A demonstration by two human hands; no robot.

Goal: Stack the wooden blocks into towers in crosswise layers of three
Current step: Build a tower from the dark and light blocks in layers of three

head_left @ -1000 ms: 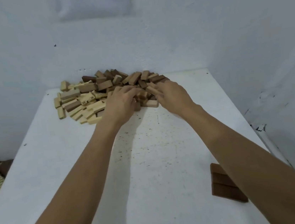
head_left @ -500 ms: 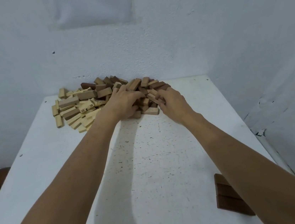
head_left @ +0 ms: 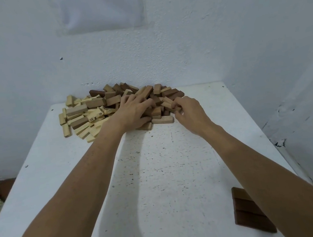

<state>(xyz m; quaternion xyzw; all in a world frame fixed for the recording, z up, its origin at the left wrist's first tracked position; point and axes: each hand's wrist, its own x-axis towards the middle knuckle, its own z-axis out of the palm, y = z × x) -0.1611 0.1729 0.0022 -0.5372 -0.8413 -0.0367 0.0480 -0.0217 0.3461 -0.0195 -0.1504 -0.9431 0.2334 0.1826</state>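
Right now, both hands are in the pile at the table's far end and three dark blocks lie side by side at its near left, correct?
No: the head view shows the three dark blocks at the near right of the table, not left. The left hand and the right hand are in the pile at the far end, the right pinching a block.

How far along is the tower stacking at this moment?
Done: one layer of three dark blocks lies side by side at the near right of the table. In hand: the right hand pinches a brown block in the pile; the left hand rests on the pile. Left: nearly everything, as no second layer is on yet.
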